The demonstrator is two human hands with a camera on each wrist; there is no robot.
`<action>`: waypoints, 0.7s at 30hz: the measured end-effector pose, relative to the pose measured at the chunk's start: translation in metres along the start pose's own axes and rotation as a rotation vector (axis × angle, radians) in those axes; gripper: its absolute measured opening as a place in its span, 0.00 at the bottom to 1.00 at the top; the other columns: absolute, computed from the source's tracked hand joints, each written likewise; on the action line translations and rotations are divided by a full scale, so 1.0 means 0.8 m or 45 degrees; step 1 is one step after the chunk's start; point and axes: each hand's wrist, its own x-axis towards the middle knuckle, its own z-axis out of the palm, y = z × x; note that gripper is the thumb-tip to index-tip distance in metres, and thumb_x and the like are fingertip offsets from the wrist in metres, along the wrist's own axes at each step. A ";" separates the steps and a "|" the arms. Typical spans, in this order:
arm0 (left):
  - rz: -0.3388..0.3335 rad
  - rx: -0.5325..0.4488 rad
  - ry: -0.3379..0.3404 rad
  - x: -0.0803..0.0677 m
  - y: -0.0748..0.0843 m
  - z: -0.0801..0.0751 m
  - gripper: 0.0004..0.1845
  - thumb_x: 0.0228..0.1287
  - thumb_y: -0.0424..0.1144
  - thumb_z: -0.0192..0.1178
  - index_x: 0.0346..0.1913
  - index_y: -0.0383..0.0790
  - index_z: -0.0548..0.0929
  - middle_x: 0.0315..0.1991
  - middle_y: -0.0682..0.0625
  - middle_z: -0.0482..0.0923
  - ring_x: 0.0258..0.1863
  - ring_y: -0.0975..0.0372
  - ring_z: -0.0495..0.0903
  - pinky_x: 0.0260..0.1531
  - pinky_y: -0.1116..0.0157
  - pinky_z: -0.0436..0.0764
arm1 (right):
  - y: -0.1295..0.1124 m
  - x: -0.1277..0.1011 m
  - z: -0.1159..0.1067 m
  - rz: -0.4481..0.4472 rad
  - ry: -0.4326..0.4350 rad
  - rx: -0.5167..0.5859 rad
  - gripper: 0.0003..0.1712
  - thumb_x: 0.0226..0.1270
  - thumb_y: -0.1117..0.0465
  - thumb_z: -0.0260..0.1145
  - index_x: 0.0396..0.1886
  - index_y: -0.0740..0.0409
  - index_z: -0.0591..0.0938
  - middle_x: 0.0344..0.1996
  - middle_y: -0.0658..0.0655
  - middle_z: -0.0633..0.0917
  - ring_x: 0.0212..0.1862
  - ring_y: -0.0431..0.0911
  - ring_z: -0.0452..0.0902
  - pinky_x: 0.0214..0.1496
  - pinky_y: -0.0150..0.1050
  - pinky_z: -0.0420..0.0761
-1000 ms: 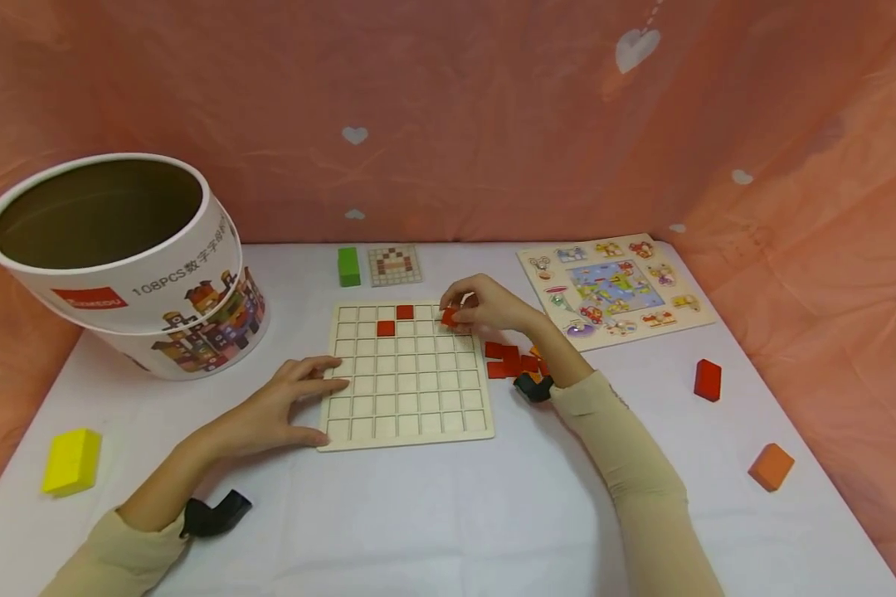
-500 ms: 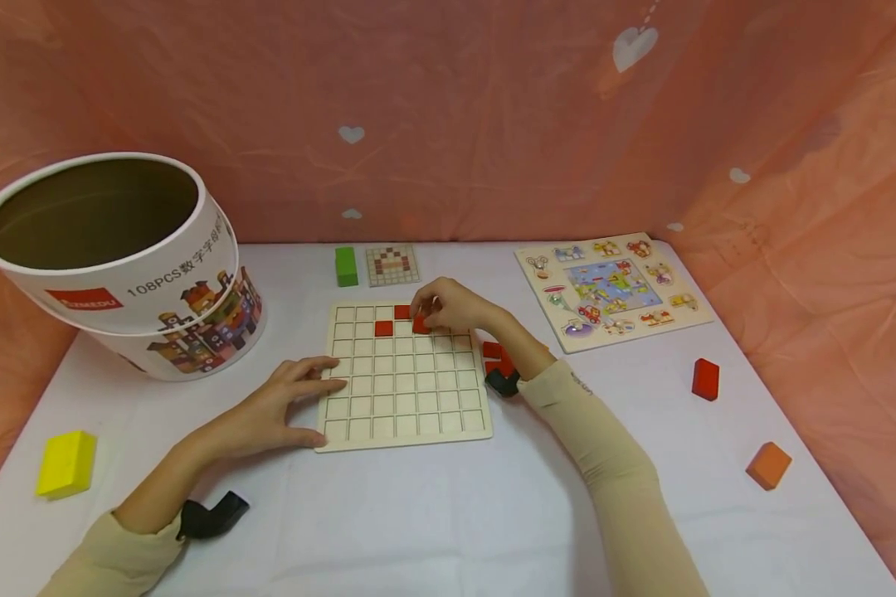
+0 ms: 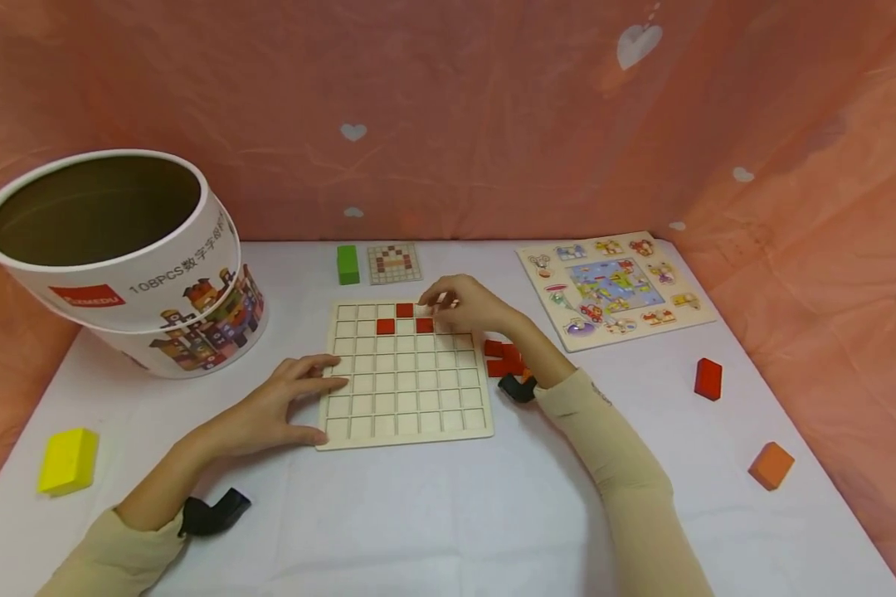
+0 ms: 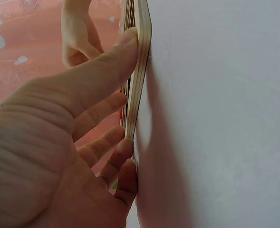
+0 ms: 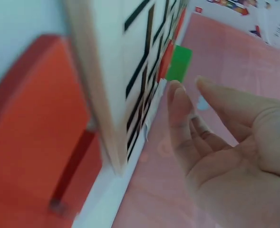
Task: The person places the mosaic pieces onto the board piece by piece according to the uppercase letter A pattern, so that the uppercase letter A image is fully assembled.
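A pale wooden grid board [image 3: 407, 402] lies on the white table. Three red square tiles sit in its upper cells: a top one [image 3: 405, 309], a lower left one [image 3: 385, 327] and a lower right one [image 3: 424, 326]. My left hand [image 3: 269, 406] rests at the board's left edge, thumb and fingers spread and touching it. Just right of the lower right tile hovers my right hand [image 3: 478, 305]; in the right wrist view its thumb and forefinger are apart with nothing between them. Loose red tiles [image 3: 502, 360] lie right of the board, partly hidden by my right wrist.
A patterned grid card [image 3: 394, 264] and a green block [image 3: 348, 264] lie behind the board. A large white bucket [image 3: 157, 307] stands at the left, near a yellow block [image 3: 69, 462]. A picture puzzle [image 3: 552, 307], a red block [image 3: 708, 379] and an orange block [image 3: 771, 466] are at the right.
My right hand has carried a red tile leftward over the board and let it go in a second-row cell, then drawn slightly back to the right. My left hand has stayed in place.
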 end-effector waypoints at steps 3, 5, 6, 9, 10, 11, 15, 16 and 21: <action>-0.005 -0.002 -0.001 0.000 -0.001 0.000 0.38 0.51 0.46 0.77 0.65 0.36 0.77 0.74 0.41 0.59 0.70 0.45 0.55 0.64 0.39 0.61 | 0.004 -0.024 -0.009 0.010 0.047 0.069 0.14 0.66 0.74 0.64 0.51 0.73 0.83 0.45 0.66 0.85 0.45 0.54 0.81 0.49 0.41 0.81; -0.001 0.003 -0.001 0.000 0.000 -0.001 0.38 0.51 0.46 0.77 0.65 0.36 0.78 0.73 0.41 0.59 0.69 0.45 0.56 0.63 0.39 0.62 | 0.010 -0.044 -0.015 0.041 0.059 0.093 0.14 0.66 0.73 0.65 0.51 0.72 0.83 0.46 0.66 0.85 0.47 0.54 0.80 0.50 0.43 0.81; 0.001 0.003 -0.001 0.000 0.001 -0.001 0.38 0.51 0.47 0.77 0.65 0.35 0.78 0.73 0.40 0.59 0.69 0.44 0.56 0.63 0.39 0.62 | 0.012 -0.055 -0.018 0.059 0.061 0.100 0.14 0.66 0.73 0.66 0.51 0.72 0.82 0.46 0.66 0.84 0.47 0.55 0.81 0.52 0.45 0.81; 0.002 0.003 -0.005 0.000 0.002 -0.001 0.38 0.52 0.47 0.76 0.65 0.35 0.78 0.73 0.40 0.59 0.69 0.44 0.56 0.63 0.39 0.62 | 0.023 -0.083 -0.024 0.106 0.062 0.114 0.16 0.64 0.74 0.66 0.52 0.72 0.81 0.48 0.67 0.83 0.50 0.57 0.79 0.56 0.50 0.80; 0.001 0.004 -0.005 -0.001 0.003 -0.002 0.38 0.52 0.47 0.76 0.65 0.35 0.78 0.73 0.40 0.59 0.69 0.44 0.56 0.63 0.39 0.62 | 0.026 -0.091 -0.025 0.121 0.059 0.120 0.16 0.64 0.75 0.67 0.52 0.72 0.81 0.49 0.67 0.83 0.51 0.58 0.79 0.57 0.52 0.79; 0.002 0.007 -0.002 -0.001 0.003 -0.002 0.37 0.52 0.47 0.76 0.65 0.35 0.78 0.73 0.40 0.60 0.69 0.43 0.56 0.63 0.39 0.62 | 0.029 -0.097 -0.026 0.135 0.057 0.123 0.17 0.63 0.75 0.67 0.52 0.72 0.81 0.49 0.67 0.83 0.51 0.59 0.79 0.58 0.52 0.78; 0.003 0.019 0.006 -0.002 0.003 -0.003 0.37 0.52 0.47 0.76 0.64 0.36 0.78 0.72 0.40 0.60 0.69 0.44 0.56 0.63 0.39 0.62 | 0.036 -0.109 -0.025 0.159 0.064 0.144 0.18 0.62 0.76 0.67 0.52 0.72 0.81 0.49 0.67 0.82 0.52 0.60 0.78 0.56 0.48 0.80; 0.005 0.021 0.007 -0.002 0.003 -0.003 0.37 0.52 0.47 0.76 0.64 0.36 0.78 0.72 0.40 0.60 0.69 0.44 0.56 0.63 0.39 0.62 | 0.038 -0.110 -0.024 0.156 0.070 0.146 0.18 0.61 0.76 0.68 0.52 0.72 0.81 0.49 0.67 0.83 0.51 0.60 0.79 0.55 0.45 0.80; 0.016 0.018 0.006 -0.001 0.003 -0.002 0.37 0.52 0.47 0.76 0.64 0.36 0.78 0.72 0.40 0.61 0.68 0.44 0.57 0.62 0.39 0.63 | 0.043 -0.110 -0.016 0.108 0.112 0.104 0.16 0.59 0.77 0.69 0.48 0.72 0.82 0.44 0.66 0.83 0.46 0.57 0.78 0.49 0.41 0.80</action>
